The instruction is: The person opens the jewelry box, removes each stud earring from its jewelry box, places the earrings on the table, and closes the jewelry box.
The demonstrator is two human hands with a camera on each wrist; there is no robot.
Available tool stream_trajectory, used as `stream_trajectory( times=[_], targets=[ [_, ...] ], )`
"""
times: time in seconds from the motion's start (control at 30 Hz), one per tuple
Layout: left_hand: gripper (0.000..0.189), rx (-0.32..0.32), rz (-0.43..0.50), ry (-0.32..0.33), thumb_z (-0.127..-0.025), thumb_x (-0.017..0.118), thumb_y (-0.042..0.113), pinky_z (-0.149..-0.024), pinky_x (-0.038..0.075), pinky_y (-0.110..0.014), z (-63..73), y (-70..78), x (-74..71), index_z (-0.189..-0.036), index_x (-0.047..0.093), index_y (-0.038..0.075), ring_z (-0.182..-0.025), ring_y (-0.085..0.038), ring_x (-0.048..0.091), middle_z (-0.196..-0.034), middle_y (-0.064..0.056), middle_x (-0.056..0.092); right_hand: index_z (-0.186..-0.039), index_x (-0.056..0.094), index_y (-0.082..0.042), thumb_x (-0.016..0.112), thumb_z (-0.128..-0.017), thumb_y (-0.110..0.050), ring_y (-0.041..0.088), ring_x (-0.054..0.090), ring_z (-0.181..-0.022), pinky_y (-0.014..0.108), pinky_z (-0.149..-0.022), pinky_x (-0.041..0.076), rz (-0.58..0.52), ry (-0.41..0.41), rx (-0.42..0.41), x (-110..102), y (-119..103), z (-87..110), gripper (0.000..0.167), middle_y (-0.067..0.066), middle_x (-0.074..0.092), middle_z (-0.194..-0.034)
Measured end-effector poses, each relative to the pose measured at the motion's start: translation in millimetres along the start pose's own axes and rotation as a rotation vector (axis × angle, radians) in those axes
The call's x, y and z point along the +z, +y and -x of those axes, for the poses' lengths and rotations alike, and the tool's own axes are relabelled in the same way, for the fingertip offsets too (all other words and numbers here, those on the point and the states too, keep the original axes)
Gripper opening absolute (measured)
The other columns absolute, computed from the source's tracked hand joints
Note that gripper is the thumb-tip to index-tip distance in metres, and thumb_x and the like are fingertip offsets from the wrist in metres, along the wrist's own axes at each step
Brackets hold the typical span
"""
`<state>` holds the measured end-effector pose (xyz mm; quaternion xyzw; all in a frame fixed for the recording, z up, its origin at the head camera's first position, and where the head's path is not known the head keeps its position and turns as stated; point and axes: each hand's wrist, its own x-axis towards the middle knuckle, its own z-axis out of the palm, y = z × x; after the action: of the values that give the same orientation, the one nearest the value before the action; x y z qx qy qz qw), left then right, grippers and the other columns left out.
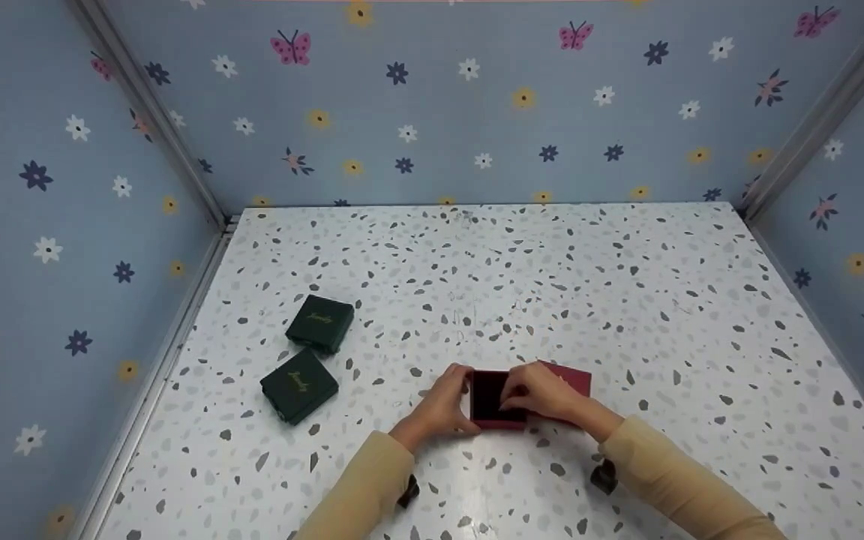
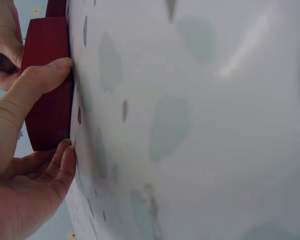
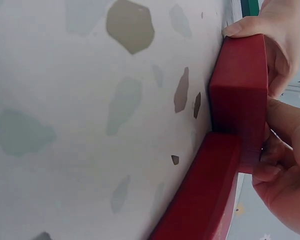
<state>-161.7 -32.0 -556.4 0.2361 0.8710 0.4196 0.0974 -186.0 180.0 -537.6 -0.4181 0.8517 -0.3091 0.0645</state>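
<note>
A small red jewelry box (image 1: 505, 425) stands on the table with its black inside (image 1: 486, 397) facing up. My left hand (image 1: 438, 405) holds it from the left, thumb on the near wall and fingertips at another side, as the left wrist view shows on the red wall (image 2: 47, 110). Over the box's right part is my right hand (image 1: 543, 391), its fingers curled at the black inside; whether they pinch anything is hidden. A red lid (image 1: 576, 377) lies beside the box, partly under the right hand. In the right wrist view, the lid (image 3: 202, 190) leans against the box (image 3: 242, 95).
Two dark green boxes with gold lettering, a farther one (image 1: 319, 322) and a nearer one (image 1: 299, 386), lie close together on the left of the speckled white table (image 1: 477, 277). Flower-patterned panels (image 1: 462, 112) enclose the table at the back and sides.
</note>
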Motion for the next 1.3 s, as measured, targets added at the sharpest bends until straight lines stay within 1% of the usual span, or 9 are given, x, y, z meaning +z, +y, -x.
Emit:
stream_trajectory(
  times=[0.17,0.37,0.47,0.67,0.83,0.93,1.07,1.17,1.3],
  targets=[
    [0.080,0.018,-0.005,0.006,-0.048,0.085,0.014,-0.072,0.040,-0.023,-0.2,-1.0,-0.2,-0.114,0.043,0.003,-0.084,-0.016,0.043,-0.094,-0.002,0.042,-0.073,0.069,-0.012,0.072,-0.073,-0.017,0.007,0.055,-0.070,0.023,-0.065,0.046,0.024,-0.017,-0.028,-0.4,-0.1,0.2,0.006,-0.007,0.061,-0.072],
    [0.078,0.036,0.005,0.016,-0.047,0.085,0.012,-0.071,0.041,-0.023,-0.3,-1.8,0.4,-0.112,0.043,0.002,-0.083,-0.017,0.044,-0.094,-0.003,0.042,-0.074,0.070,-0.012,0.073,-0.071,-0.016,0.008,0.056,-0.073,0.025,-0.067,0.046,0.027,-0.053,-0.006,-1.6,-1.1,-0.2,0.006,-0.006,0.061,-0.074],
    [0.078,0.032,0.003,0.018,-0.046,0.085,0.012,-0.070,0.040,-0.023,-0.6,-1.3,0.4,-0.112,0.043,0.002,-0.083,-0.017,0.044,-0.093,-0.003,0.042,-0.075,0.069,-0.012,0.073,-0.071,-0.015,0.008,0.055,-0.074,0.025,-0.068,0.046,0.033,-0.065,0.008,-1.7,-1.1,0.1,0.006,-0.006,0.061,-0.076],
    [0.079,0.025,0.010,0.018,-0.046,0.085,0.012,-0.072,0.040,-0.023,-0.8,-1.9,1.1,-0.113,0.043,0.002,-0.083,-0.017,0.044,-0.093,-0.002,0.042,-0.075,0.069,-0.011,0.071,-0.073,-0.016,0.008,0.055,-0.073,0.025,-0.067,0.046,0.040,-0.061,0.008,-1.8,-2.1,0.6,0.006,-0.005,0.061,-0.075],
    [0.081,0.031,0.008,0.015,-0.046,0.085,0.012,-0.073,0.040,-0.023,-0.6,-2.6,1.1,-0.114,0.042,0.002,-0.084,-0.016,0.044,-0.094,-0.003,0.042,-0.076,0.069,-0.012,0.070,-0.073,-0.015,0.007,0.054,-0.073,0.024,-0.066,0.045,0.045,-0.070,0.044,-1.7,-2.6,1.3,0.004,-0.006,0.059,-0.076],
    [0.081,0.037,0.001,0.013,-0.047,0.085,0.013,-0.070,0.041,-0.023,-0.5,-1.5,0.3,-0.114,0.042,0.000,-0.083,-0.017,0.045,-0.095,-0.004,0.042,-0.075,0.068,-0.013,0.070,-0.072,-0.014,0.006,0.053,-0.072,0.023,-0.065,0.045,0.055,-0.069,0.053,-1.8,-3.7,2.0,0.004,-0.007,0.059,-0.075],
    [0.082,0.039,-0.012,0.013,-0.048,0.086,0.015,-0.067,0.041,-0.023,-1.0,0.0,-0.4,-0.114,0.042,-0.003,-0.082,-0.018,0.045,-0.095,-0.005,0.042,-0.074,0.067,-0.013,0.069,-0.070,-0.013,0.007,0.053,-0.071,0.023,-0.064,0.045,0.069,-0.058,0.044,-1.8,-5.0,2.0,0.005,-0.006,0.059,-0.074],
    [0.082,0.037,-0.017,0.014,-0.047,0.086,0.014,-0.068,0.041,-0.022,-1.0,0.0,-0.2,-0.114,0.042,-0.003,-0.082,-0.019,0.046,-0.095,-0.005,0.043,-0.075,0.067,-0.012,0.069,-0.070,-0.013,0.007,0.053,-0.071,0.024,-0.064,0.045,0.065,-0.055,0.056,-1.7,-5.2,1.8,0.006,-0.006,0.059,-0.075],
    [0.081,0.043,-0.014,0.021,-0.047,0.086,0.013,-0.068,0.041,-0.022,-0.6,-0.4,-0.2,-0.114,0.042,-0.003,-0.082,-0.019,0.046,-0.095,-0.006,0.043,-0.076,0.066,-0.012,0.069,-0.070,-0.012,0.007,0.053,-0.070,0.023,-0.063,0.045,0.034,-0.061,0.095,-2.2,-4.7,1.6,0.006,-0.007,0.059,-0.075]
  ],
)
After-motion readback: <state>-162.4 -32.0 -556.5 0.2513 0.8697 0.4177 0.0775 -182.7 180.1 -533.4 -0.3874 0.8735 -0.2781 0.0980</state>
